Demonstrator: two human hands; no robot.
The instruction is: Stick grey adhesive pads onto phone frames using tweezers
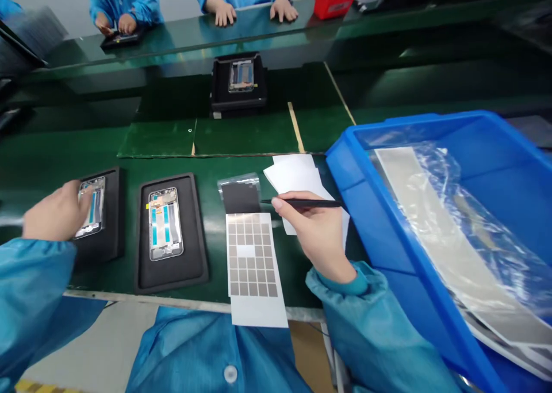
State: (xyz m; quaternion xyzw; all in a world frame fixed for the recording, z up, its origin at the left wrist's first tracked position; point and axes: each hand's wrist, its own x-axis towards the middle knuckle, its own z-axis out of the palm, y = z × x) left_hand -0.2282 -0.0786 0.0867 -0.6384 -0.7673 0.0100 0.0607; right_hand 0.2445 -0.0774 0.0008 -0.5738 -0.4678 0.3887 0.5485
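Note:
My right hand (317,226) is closed on slim black tweezers (308,203), their pointed tip to the left, over the edge of a dark strip. Below the tip lies a white sheet of small grey square stickers (252,263), with a white gap where some are gone. My left hand (60,212) is closed at the left side of a phone frame (95,209) in a black tray (112,214); some fingers are hidden. Between my hands, a second phone frame (166,223) with blue strips lies in another black tray (142,266).
A blue bin (366,209) on the right holds grey strips and clear plastic. White papers (297,171) lie beside it. Farther back, stacked black trays (219,96) carry a phone frame. Across the bench are co-workers' hands (224,13) and a red box (334,3).

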